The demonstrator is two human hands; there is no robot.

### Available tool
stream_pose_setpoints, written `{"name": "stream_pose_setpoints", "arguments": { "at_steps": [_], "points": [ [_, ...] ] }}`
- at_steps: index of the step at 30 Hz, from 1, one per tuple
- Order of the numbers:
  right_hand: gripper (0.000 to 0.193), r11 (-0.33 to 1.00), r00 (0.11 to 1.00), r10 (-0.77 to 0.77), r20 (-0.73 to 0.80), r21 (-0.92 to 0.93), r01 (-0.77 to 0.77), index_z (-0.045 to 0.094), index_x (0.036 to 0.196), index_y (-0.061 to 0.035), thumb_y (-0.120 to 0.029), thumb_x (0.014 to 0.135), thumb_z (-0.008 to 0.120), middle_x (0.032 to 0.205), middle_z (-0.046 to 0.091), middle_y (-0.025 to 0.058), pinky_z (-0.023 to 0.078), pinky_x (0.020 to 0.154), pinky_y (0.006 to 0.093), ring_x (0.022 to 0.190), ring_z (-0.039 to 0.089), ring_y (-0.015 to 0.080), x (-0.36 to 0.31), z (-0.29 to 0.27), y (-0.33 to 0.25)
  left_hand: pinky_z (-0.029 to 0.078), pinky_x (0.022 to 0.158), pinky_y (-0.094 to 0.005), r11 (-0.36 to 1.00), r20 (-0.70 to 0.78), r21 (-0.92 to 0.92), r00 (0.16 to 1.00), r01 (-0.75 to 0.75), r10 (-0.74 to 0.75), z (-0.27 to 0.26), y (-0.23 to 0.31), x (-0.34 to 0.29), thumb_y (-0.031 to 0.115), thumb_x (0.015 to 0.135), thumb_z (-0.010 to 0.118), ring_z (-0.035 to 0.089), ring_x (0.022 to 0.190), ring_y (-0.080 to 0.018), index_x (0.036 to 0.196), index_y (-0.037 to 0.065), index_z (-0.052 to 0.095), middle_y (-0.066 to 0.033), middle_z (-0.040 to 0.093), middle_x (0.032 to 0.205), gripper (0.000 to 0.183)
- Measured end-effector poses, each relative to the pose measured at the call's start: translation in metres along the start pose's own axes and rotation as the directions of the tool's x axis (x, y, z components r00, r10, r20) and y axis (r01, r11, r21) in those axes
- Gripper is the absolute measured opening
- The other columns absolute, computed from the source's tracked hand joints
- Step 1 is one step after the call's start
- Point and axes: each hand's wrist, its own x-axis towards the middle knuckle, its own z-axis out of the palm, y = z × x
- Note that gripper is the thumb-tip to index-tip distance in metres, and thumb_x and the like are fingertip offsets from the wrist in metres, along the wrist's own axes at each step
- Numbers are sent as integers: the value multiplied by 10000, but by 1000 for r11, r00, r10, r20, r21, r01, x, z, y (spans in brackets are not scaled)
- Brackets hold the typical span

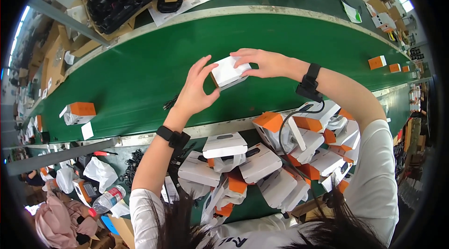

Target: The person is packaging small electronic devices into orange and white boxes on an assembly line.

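Above the green conveyor belt (154, 66), a small white box (228, 72) is held between my two hands, with a sliver of orange at its left end. My left hand (195, 87) curls round that end, index fingertip at the upper corner and thumb by the lower one. From the other side, my right hand (262, 63) grips the box with its fingers over the far edge and its thumb on the near part. Beside my left wrist, a small black cable bundle (170, 103) lies on the belt, partly hidden. Both wrists wear black straps.
White-and-orange boxes (224, 145) are piled along the near side, some with plastic bags. An orange-and-white box (79, 112) sits left on the belt; other orange boxes (377, 62) are far right. Beyond stands a carton of black parts (124, 1). A bottle (108, 199) lies lower left.
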Motion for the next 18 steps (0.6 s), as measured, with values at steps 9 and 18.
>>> {"name": "stream_pose_setpoints", "arguments": {
  "at_steps": [9,18],
  "points": [
    [205,991,998,-69,16,-113,70,587,1024,-107,-184,835,578,1297,436,153,407,927,363,1153,454,309,-13,-2,7,344,989,-414,1000,16,-22,1000,11,-10,24,-5,3,109,762,660,461,1142,-329,1074,56,570,-145,499,1217,330],
    [199,987,996,-4,88,-160,19,617,1013,-113,-173,825,586,1353,379,115,374,975,356,1228,378,291,-25,-5,5,308,1005,-453,957,17,202,978,-209,210,39,2,2,122,761,652,463,1158,-269,983,74,606,-39,557,1174,232]
  ]
}}
